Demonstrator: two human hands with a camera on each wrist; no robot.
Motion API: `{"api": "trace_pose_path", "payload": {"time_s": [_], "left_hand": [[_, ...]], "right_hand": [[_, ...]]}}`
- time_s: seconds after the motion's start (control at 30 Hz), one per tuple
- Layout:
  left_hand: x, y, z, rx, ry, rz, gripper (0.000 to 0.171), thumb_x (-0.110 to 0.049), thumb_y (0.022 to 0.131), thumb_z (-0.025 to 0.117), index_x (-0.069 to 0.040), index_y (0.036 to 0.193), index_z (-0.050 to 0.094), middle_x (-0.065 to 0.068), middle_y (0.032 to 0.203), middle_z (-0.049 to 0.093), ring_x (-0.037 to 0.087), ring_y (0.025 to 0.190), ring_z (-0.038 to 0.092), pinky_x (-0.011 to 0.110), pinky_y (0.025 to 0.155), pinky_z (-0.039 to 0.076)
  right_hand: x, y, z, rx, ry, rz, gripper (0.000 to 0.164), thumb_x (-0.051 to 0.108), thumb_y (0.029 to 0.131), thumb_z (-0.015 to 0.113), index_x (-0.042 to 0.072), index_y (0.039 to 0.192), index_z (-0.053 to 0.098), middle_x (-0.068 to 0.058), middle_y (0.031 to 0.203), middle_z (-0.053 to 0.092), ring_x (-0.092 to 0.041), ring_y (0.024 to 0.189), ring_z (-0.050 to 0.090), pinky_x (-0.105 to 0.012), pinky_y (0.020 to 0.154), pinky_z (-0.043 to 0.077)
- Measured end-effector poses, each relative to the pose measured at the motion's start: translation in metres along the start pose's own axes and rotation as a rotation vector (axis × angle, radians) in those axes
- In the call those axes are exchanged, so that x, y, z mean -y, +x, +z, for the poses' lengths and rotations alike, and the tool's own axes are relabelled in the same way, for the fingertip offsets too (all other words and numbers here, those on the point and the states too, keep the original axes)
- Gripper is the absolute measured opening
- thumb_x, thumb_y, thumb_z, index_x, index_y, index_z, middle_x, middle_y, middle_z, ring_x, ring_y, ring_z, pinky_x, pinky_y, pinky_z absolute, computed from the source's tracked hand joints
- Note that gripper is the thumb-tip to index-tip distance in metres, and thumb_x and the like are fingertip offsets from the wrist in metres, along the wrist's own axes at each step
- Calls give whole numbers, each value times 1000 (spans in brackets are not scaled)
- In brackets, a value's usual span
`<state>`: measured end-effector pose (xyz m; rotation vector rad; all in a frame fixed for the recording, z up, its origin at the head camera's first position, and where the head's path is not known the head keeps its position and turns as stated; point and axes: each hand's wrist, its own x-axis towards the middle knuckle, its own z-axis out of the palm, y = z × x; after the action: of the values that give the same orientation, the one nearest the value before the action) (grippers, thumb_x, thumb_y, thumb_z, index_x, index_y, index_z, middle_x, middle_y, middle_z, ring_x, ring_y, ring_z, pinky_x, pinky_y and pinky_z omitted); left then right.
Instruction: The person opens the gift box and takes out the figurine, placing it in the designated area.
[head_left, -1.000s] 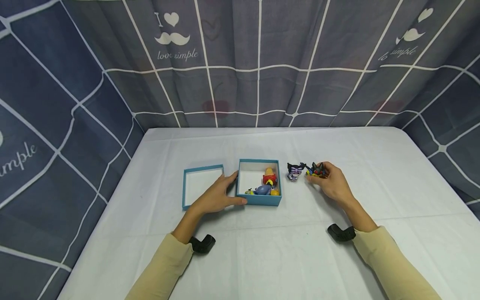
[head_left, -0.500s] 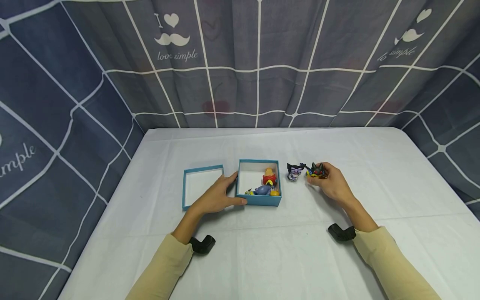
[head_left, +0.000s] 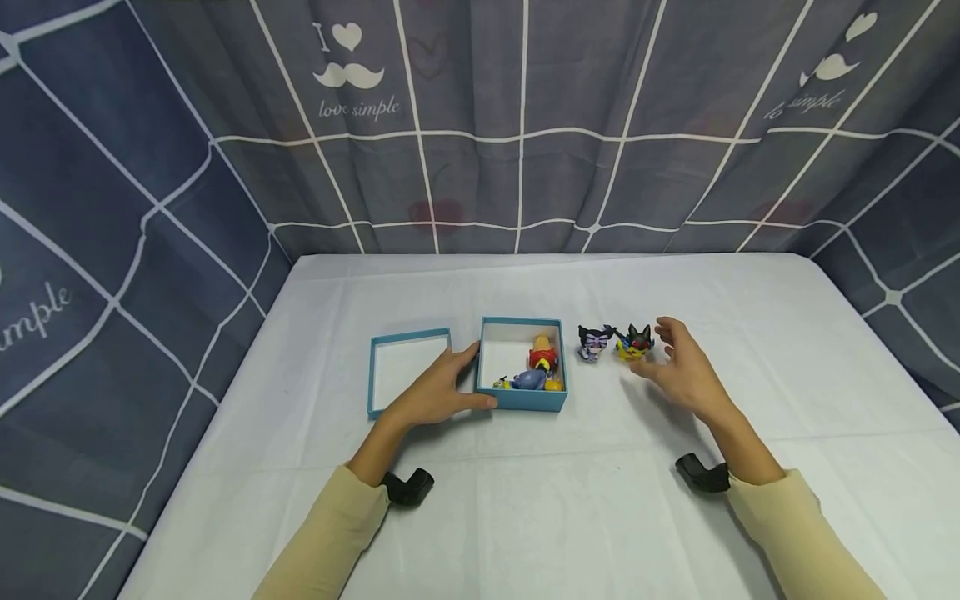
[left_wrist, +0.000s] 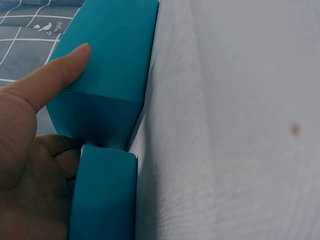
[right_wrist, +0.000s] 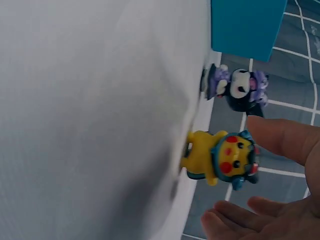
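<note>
My left hand point(head_left: 437, 388) rests at the near left corner of a blue box point(head_left: 528, 400), its thumb straight along the front wall and its fingers at the left side. Inside the box lie a red-and-yellow figurine point(head_left: 542, 355), a blue-grey figurine point(head_left: 529, 380) and smaller yellow pieces. My right hand point(head_left: 686, 367) is spread beside a yellow figurine point(right_wrist: 202, 150) with red cheeks and a dark-eared hood, its thumb and fingers apart around the figurine. That figurine stands upright on the table, next to a black-and-purple figurine point(right_wrist: 237, 86).
The blue box lid point(head_left: 408, 337) lies with its white inside up, left of the box and partly behind my left hand. A white cloth covers the table point(head_left: 525, 517). Grey grid-patterned curtains point(head_left: 480, 125) hang behind it and at both sides.
My right hand has let go of the yellow figurine and drawn back slightly to the right, its fingers spreading. My left hand and the box stay in place.
</note>
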<state>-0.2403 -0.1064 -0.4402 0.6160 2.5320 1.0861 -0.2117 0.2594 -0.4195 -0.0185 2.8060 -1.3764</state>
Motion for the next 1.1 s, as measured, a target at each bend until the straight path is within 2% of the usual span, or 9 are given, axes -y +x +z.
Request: {"api": "trace_pose_path", "payload": {"time_s": [0.23, 0.33, 0.5, 0.63, 0.73, 0.9, 0.97, 1.1], "left_hand": [[-1, 0, -2, -3, 1, 10, 100, -41, 82, 80, -3, 156, 24, 18, 156, 31, 37, 148, 11, 56, 115, 17], [-2, 0, -3, -2, 1, 14, 100, -41, 82, 80, -3, 156, 24, 18, 156, 31, 38, 148, 9, 56, 115, 16], [-2, 2, -2, 0, 0, 19, 101, -42, 82, 80, -3, 156, 23, 18, 156, 31, 38, 148, 9, 56, 115, 17], [-2, 2, -1, 0, 1, 9, 101, -43, 81, 80, -5, 156, 24, 17, 157, 30, 37, 148, 9, 56, 115, 17], [-2, 2, -1, -3, 5, 3, 101, -43, 81, 80, -5, 156, 24, 18, 156, 30, 37, 148, 9, 56, 115, 17], [-2, 2, -1, -4, 2, 10, 101, -42, 81, 80, -4, 156, 25, 19, 156, 31, 37, 148, 10, 56, 115, 18], [-1, 2, -1, -2, -5, 9, 101, -42, 81, 80, -4, 156, 24, 18, 156, 31, 37, 148, 9, 55, 115, 16], [-1, 1, -1, 0, -16, 4, 101, -41, 81, 80, -5, 156, 24, 17, 156, 32, 36, 148, 8, 55, 115, 15]], "right_hand": [[16, -9, -2, -97, -23, -110, 77, 6, 86, 75, -12, 146, 29, -34, 148, 33, -58, 131, 33, -60, 108, 28], [25, -11, 0, -156, -66, -162, 71, 7, 86, 74, -10, 144, 36, -33, 145, 38, -59, 127, 38, -63, 103, 31], [37, -13, 6, -268, -106, -261, 59, 2, 86, 74, -7, 137, 47, -29, 139, 47, -53, 126, 42, -63, 100, 35], [40, -11, 13, -310, -89, -346, 53, -5, 82, 75, -6, 130, 55, -26, 135, 53, -46, 127, 45, -60, 101, 35], [43, -10, 19, -293, -99, -391, 49, -7, 80, 75, -6, 127, 58, -23, 134, 55, -42, 122, 51, -56, 94, 41], [51, -11, 28, -213, -95, -434, 39, -6, 81, 75, -5, 118, 65, -18, 132, 59, -37, 119, 55, -53, 93, 45], [53, -12, 31, -177, -92, -451, 35, -4, 82, 76, -3, 116, 66, -17, 128, 62, -35, 120, 56, -55, 97, 43], [58, -13, 39, -117, -82, -486, 35, -2, 82, 77, -1, 115, 67, -13, 116, 68, -34, 108, 62, -53, 92, 47]]}}
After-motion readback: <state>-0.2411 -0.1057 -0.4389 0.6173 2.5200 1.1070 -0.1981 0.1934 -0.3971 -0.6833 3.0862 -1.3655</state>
